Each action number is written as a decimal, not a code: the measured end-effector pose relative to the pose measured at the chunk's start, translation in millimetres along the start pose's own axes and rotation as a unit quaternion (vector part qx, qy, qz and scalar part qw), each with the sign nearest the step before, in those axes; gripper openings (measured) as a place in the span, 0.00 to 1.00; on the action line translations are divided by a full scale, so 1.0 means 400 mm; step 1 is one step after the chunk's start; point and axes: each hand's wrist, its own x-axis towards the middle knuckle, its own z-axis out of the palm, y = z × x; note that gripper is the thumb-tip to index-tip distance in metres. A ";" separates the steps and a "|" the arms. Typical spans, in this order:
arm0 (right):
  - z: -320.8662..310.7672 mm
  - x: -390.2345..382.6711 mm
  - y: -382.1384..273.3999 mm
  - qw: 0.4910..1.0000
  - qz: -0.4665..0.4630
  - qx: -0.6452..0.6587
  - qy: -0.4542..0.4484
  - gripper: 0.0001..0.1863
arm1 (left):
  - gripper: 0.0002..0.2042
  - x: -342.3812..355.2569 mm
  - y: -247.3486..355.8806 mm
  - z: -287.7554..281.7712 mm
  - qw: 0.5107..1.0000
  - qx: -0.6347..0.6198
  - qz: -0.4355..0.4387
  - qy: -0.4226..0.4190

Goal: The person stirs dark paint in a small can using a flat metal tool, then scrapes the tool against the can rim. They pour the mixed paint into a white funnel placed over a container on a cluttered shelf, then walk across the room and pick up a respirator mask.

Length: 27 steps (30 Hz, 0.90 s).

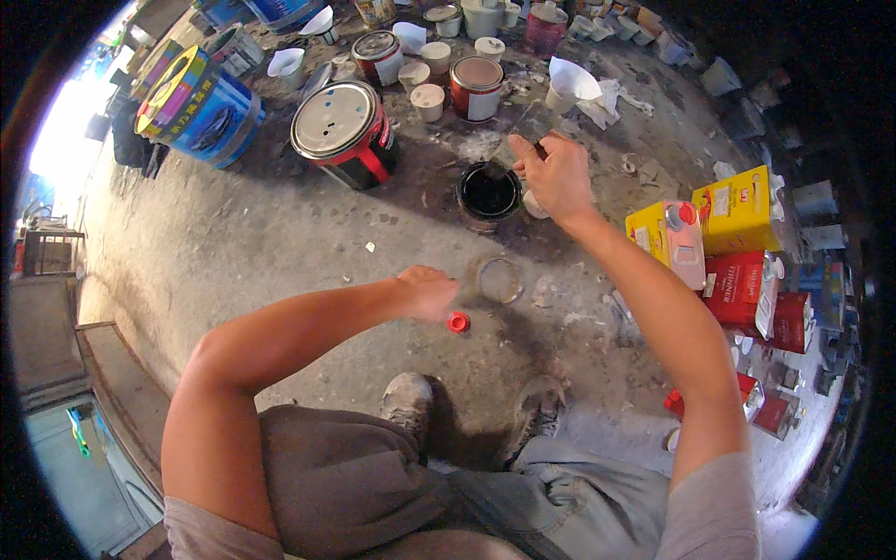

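My right hand (560,177) is closed, thumb up, on a thin stirring stick (504,168) beside an open can (478,220). The stick's dark lower end slants into the can, which holds black liquid. My left hand (431,291) is above the floor, smeared by motion, so its fingers are hard to read. Just below that hand lies a small red cap (457,322). A round, clear-looking lid or ring mark (499,280) is on the floor between my hands. Partly hidden behind my right hand is a small pale cup (534,205).
Ahead stand a large lidded can (336,121), a blue bucket (210,107), a red-sided can (476,91) and a paper-topped cup (567,86). At right are yellow tins (737,213), a clear red-capped jug (686,245) and red tins (740,291). My shoes (408,406) are below.
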 end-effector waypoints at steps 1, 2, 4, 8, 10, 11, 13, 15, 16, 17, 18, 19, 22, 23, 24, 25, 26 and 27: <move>0.000 0.000 0.000 0.996 -0.073 -0.051 0.009 0.27 | 0.19 0.000 0.000 0.000 1.000 0.007 -0.005 -0.004; -0.001 0.000 0.002 0.984 -0.140 -0.108 0.029 0.28 | 0.19 0.000 0.001 0.001 1.000 0.014 -0.010 -0.013; 0.002 -0.001 0.006 0.997 -0.038 -0.067 -0.007 0.24 | 0.19 -0.002 -0.003 0.002 1.000 0.004 0.007 0.011; 0.000 -0.005 0.011 0.998 -0.054 -0.010 0.016 0.23 | 0.18 -0.002 -0.005 0.005 1.000 0.016 0.010 0.017; 0.000 -0.006 0.009 0.992 -0.108 -0.065 0.014 0.23 | 0.19 0.001 -0.004 0.004 1.000 0.009 -0.011 -0.022; 0.000 -0.005 0.008 0.984 -0.149 -0.093 0.031 0.22 | 0.19 0.005 -0.005 0.001 0.999 0.006 -0.022 -0.037; 0.002 -0.004 0.006 1.000 -0.009 -0.023 0.005 0.24 | 0.19 0.008 -0.005 0.002 1.000 0.015 -0.008 -0.016; 0.003 -0.003 0.004 1.000 -0.009 -0.015 0.013 0.25 | 0.20 0.008 -0.008 0.003 1.000 0.020 -0.010 -0.008; 0.002 -0.004 0.003 0.996 -0.075 -0.044 0.026 0.24 | 0.20 0.007 -0.008 0.005 1.000 0.019 -0.017 -0.010; 0.002 -0.004 0.003 0.987 -0.139 -0.073 0.038 0.24 | 0.20 0.007 -0.008 0.008 0.999 0.021 -0.025 -0.022; 0.003 -0.005 0.003 0.990 -0.115 -0.082 0.028 0.23 | 0.20 0.007 -0.009 0.011 0.999 0.021 -0.017 -0.022; 0.005 -0.005 0.004 0.991 -0.093 -0.091 0.020 0.23 | 0.20 0.012 -0.012 0.012 0.999 0.024 -0.012 -0.030; 0.012 -0.004 0.005 0.999 -0.033 -0.015 0.026 0.23 | 0.20 0.015 -0.017 0.018 1.000 0.023 0.009 0.001; 0.014 -0.004 0.004 0.999 -0.006 0.027 0.029 0.23 | 0.20 0.013 -0.018 0.020 1.000 0.024 0.008 0.004; 0.015 -0.004 0.003 0.996 -0.075 -0.005 0.039 0.23 | 0.20 0.015 -0.017 0.019 1.000 0.022 0.007 0.002; 0.014 -0.004 0.002 0.989 -0.135 -0.040 0.046 0.23 | 0.20 0.015 -0.015 0.018 1.000 0.025 0.000 -0.016; 0.012 -0.004 0.002 0.974 -0.200 -0.081 0.062 0.23 | 0.19 0.016 -0.013 0.014 0.999 0.029 -0.008 -0.037; 0.009 -0.003 0.002 0.991 -0.111 -0.062 0.028 0.23 | 0.19 0.015 -0.011 0.010 0.999 0.026 -0.010 -0.031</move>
